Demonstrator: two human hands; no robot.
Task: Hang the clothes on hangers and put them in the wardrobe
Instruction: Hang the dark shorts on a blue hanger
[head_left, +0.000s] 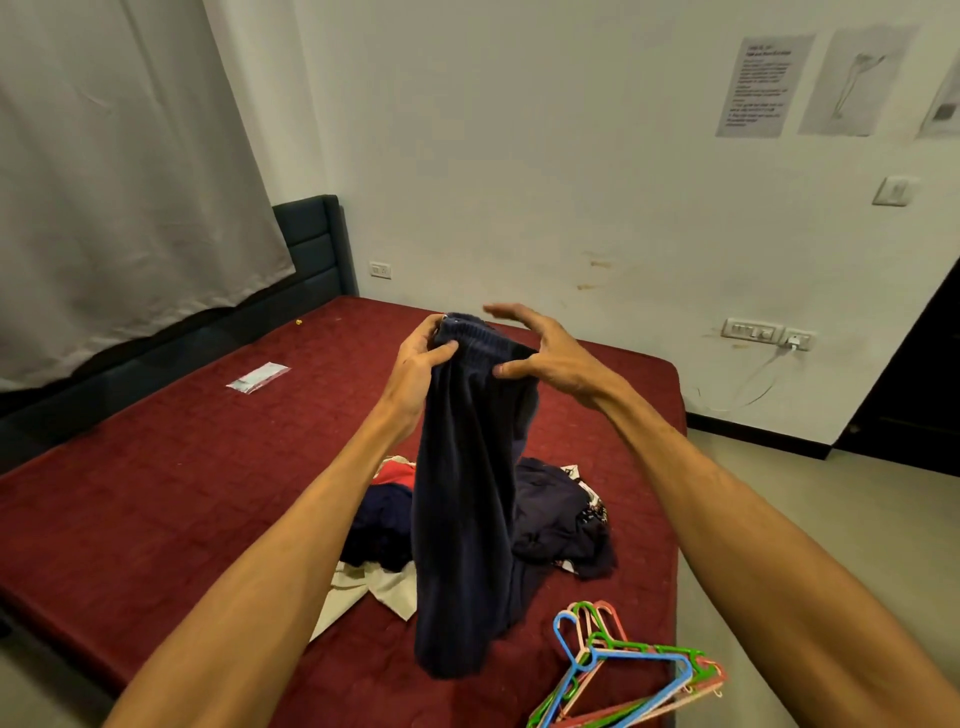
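Pinches trousers at waistband with left grip, centre frame, letting legs hang straight. Holds right grip spread, thumb on waistband, likely to re-grasp. Stages hangers lower right.

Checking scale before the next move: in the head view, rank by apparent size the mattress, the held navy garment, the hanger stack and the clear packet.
1. maroon mattress
2. navy garment, though it hangs nearer the camera
3. hanger stack, partly cut off at the frame's bottom
4. clear packet, farther away
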